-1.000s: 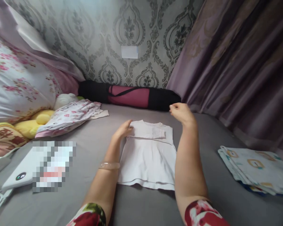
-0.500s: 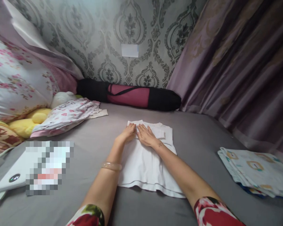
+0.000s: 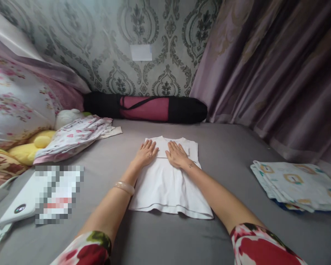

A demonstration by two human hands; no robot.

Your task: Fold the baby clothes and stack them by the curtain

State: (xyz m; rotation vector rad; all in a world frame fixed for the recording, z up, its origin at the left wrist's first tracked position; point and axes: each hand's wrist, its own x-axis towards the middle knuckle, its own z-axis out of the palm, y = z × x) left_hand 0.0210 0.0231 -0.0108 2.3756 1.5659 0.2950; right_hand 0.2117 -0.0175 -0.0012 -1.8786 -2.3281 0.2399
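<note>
A white shirt [image 3: 165, 187] lies on the grey bed sheet, its sleeves folded inward across the upper part and its wavy hem toward me. My left hand [image 3: 147, 152] rests flat on the shirt's upper left, fingers spread. On the upper right, my right hand [image 3: 177, 154] presses flat over the folded sleeve, fingers stretched out. Neither hand grips the cloth. A pale bangle [image 3: 124, 187] circles my left wrist.
Folded patterned cloths [image 3: 295, 184] lie at the right. A black and pink bag [image 3: 145, 108] lies along the wall. At the left are a white device [image 3: 22, 200], a yellow plush [image 3: 26, 152], a printed garment [image 3: 74, 136] and a floral pillow [image 3: 13, 106].
My hands have moved apart, the left one outward to the left with its fingers now spread flat. The camera view has shifted slightly.
</note>
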